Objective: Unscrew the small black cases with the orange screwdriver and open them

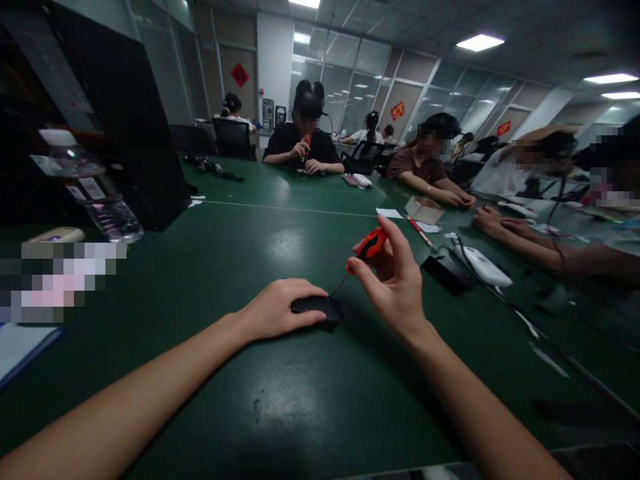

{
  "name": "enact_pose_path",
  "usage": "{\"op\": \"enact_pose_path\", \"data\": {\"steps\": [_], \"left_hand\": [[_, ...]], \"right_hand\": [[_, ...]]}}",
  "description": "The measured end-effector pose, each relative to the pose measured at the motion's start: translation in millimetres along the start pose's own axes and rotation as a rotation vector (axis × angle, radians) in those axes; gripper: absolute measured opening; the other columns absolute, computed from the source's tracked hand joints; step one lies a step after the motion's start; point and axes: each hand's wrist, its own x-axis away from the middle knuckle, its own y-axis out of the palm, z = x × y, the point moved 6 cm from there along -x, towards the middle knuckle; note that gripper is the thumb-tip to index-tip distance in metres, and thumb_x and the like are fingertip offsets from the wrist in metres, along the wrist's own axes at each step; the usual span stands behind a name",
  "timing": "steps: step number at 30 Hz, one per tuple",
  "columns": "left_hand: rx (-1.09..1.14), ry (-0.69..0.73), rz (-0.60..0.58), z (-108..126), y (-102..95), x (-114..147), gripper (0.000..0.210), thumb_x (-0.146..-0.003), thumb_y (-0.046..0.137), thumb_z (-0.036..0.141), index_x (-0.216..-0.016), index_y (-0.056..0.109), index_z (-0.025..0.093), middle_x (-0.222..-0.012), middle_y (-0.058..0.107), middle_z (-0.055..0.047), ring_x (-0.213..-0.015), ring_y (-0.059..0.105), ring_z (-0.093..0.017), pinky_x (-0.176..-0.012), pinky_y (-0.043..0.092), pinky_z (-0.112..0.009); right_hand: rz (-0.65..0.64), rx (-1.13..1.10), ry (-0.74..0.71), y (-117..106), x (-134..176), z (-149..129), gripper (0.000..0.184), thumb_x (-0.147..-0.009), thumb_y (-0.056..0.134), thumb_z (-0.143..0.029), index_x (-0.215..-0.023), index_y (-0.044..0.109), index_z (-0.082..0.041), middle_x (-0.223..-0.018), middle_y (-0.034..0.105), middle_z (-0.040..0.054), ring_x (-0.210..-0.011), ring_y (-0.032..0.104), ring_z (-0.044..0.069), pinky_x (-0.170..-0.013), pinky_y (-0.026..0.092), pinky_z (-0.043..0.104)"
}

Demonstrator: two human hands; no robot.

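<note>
A green table (280, 413) is filling most of the view, a black cabinet (120, 113) standing at its left. Across it, a person in black (327, 143) is handling an orange tool. A clear bottle (95, 190) beside the cabinet is wearing a label too blurred to read. The right hand (395, 287) is gripping an orange-and-black screwdriver (373, 245) by its handle; the left hand (280, 308) is clasping a black block (327, 317) on the table, the screwdriver's tip meeting its far edge beside the fingers. Behind, a red diamond sign (239, 75) is bearing a mark too small to read.
</note>
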Motion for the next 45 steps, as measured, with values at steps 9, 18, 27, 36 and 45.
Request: {"op": "enact_pose_path", "data": {"steps": [9, 18, 27, 36, 45], "left_hand": [[-0.003, -0.004, 0.003, -1.7, 1.7, -0.4, 0.039, -0.095, 0.068, 0.043, -0.125, 0.068, 0.020, -0.114, 0.075, -0.008, -0.102, 0.070, -0.023, -0.090, 0.051, -0.033], [-0.024, -0.043, -0.022, -1.5, 2.6, -1.5, 0.043, -0.089, 0.074, 0.041, -0.124, 0.068, 0.018, -0.113, 0.074, -0.008, -0.101, 0.070, -0.024, -0.089, 0.051, -0.034], [-0.019, -0.042, -0.022, -0.4, 2.9, -2.0, 0.043, -0.089, 0.074, 0.042, -0.124, 0.068, 0.018, -0.113, 0.074, -0.008, -0.100, 0.070, -0.023, -0.088, 0.051, -0.032], [-0.029, -0.014, -0.011, -0.3, 3.5, -2.2, 0.042, -0.089, 0.075, 0.041, -0.124, 0.068, 0.018, -0.113, 0.074, -0.008, -0.099, 0.070, -0.023, -0.090, 0.050, -0.033], [-0.033, -0.035, -0.013, -3.0, 6.9, -2.2, 0.042, -0.091, 0.072, 0.044, -0.123, 0.067, 0.017, -0.114, 0.074, -0.008, -0.102, 0.069, -0.023, -0.088, 0.049, -0.033]], "right_hand": [[-0.122, -0.043, -0.011, 10.1, 0.8, -3.3, 0.081, -0.089, 0.073, -0.025, -0.154, 0.028, -0.038, -0.117, 0.067, 0.0054, -0.094, 0.067, 0.020, -0.088, 0.062, 0.042], [-0.172, -0.068, 0.010, 12.0, -2.7, -7.8, 0.081, -0.088, 0.074, -0.029, -0.154, 0.029, -0.037, -0.117, 0.063, 0.0056, -0.095, 0.066, 0.020, -0.088, 0.061, 0.042], [-0.203, -0.072, 0.030, 8.4, -4.9, -5.9, 0.082, -0.087, 0.075, -0.030, -0.155, 0.031, -0.037, -0.105, 0.064, 0.0027, -0.090, 0.066, 0.021, -0.085, 0.061, 0.042], [-0.157, -0.041, -0.018, 9.0, -0.7, -11.9, 0.089, -0.082, 0.080, -0.024, -0.156, 0.031, -0.038, -0.096, 0.067, 0.0006, -0.085, 0.070, 0.022, -0.079, 0.062, 0.044], [-0.057, -0.141, -0.096, 22.6, 8.6, -29.5, 0.086, -0.082, 0.080, -0.020, -0.151, 0.034, -0.044, -0.116, 0.062, 0.0023, -0.087, 0.071, 0.019, -0.081, 0.064, 0.041]]}}
